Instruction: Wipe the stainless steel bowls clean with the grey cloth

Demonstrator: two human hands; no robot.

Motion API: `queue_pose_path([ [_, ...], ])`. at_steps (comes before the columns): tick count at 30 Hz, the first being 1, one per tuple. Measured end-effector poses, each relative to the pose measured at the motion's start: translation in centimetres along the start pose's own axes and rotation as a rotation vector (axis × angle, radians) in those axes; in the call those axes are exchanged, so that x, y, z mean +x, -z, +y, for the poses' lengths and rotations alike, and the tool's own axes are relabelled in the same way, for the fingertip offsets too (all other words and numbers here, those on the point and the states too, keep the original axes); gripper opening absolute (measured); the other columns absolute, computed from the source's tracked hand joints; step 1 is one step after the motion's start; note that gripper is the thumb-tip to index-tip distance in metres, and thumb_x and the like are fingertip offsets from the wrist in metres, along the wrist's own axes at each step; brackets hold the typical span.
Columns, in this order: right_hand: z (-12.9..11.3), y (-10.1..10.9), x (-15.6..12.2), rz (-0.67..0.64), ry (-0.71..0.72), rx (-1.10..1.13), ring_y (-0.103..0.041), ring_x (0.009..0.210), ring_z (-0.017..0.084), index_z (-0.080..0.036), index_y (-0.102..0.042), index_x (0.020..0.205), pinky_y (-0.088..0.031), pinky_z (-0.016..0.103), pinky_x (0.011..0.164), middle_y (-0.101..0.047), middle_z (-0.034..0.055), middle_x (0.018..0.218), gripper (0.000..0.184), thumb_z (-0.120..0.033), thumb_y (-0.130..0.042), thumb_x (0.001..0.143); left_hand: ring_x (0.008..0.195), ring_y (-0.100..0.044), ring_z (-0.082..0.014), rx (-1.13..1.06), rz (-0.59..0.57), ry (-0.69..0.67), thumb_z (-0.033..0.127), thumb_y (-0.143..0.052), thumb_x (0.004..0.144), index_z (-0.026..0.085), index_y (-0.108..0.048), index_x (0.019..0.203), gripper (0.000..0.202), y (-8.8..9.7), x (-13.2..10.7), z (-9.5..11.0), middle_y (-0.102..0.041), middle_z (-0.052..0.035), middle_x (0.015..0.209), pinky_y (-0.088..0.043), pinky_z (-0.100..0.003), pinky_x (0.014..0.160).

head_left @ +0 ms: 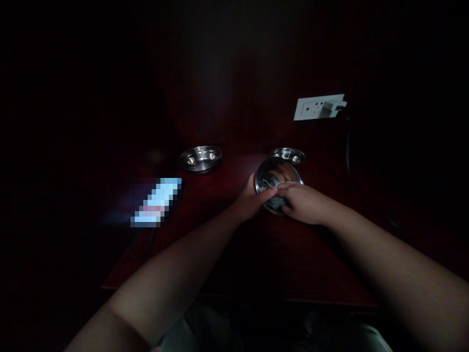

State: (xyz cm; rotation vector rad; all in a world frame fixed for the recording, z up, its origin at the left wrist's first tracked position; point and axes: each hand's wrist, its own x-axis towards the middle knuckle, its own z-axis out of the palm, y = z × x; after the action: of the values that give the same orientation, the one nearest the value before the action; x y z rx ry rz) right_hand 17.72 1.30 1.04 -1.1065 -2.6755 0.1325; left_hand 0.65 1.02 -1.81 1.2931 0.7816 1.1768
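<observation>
Over the middle right of the table, a shiny metal bowl (261,177) is tilted so that its inside faces me. My left hand (252,199) grips its left side, the thumb lying over the near rim. Inside the bowl is my right hand (303,201), its fingers closed around a grey, rough-textured scrubbing pad (277,202) pressed near the bowl's inner wall. The fingertips and part of the pad are hidden by the hand, and the dim light blurs the detail. Just behind, another metal bowl (289,155) rests upright on the table.
A stack of metal bowls (201,159) stands at the back left of the dark red table (234,274). Left of my arm lies a lit phone (157,203), with a cable (141,255) near it. A wall socket (311,108) holds a plug with a hanging black cord (348,146).
</observation>
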Motion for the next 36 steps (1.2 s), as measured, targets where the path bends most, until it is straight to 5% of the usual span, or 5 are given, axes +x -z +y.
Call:
queue_pose_path([
  [3, 0.1, 0.0, 0.0, -0.001, -0.014, 0.089, -0.062, 0.097, 0.025, -0.014, -0.066, 0.095, -0.047, 0.036, 0.089, -0.069, 0.0122, 0.101, 0.027, -0.011, -0.051, 0.074, 0.126, -0.046, -0.0292, -0.011, -0.055, -0.043, 0.033, -0.077, 0.066, 0.016, -0.026, 0.14, 0.092, 0.1, 0.0, -0.2, -0.048, -0.0179, 0.137, -0.036, -0.043, 0.105],
  [19, -0.6, 0.3, 0.3, -0.022, 0.08, 0.406, -0.062, 0.086, 0.019, -0.017, -0.064, 0.087, -0.047, 0.033, 0.086, -0.068, 0.0043, 0.09, 0.02, -0.01, -0.048, 0.077, 0.12, -0.051, -0.0266, 0.043, 0.008, 0.007, 0.045, -0.06, 0.082, 0.02, -0.037, 0.137, 0.065, 0.3, 0.3, -0.3, -0.054, -0.0135, 0.132, -0.039, -0.042, 0.102],
  [36, -0.8, -0.8, 0.4, 0.145, 0.098, 0.297, -0.059, 0.109, 0.022, -0.018, -0.067, 0.098, -0.043, 0.039, 0.101, -0.066, 0.0088, 0.11, 0.032, -0.006, -0.05, 0.074, 0.106, -0.06, -0.0254, -0.04, 0.109, 0.134, 0.048, -0.059, 0.081, 0.019, -0.047, 0.129, 0.058, -0.1, 0.2, 0.1, -0.062, -0.0116, 0.118, -0.047, -0.04, 0.092],
])
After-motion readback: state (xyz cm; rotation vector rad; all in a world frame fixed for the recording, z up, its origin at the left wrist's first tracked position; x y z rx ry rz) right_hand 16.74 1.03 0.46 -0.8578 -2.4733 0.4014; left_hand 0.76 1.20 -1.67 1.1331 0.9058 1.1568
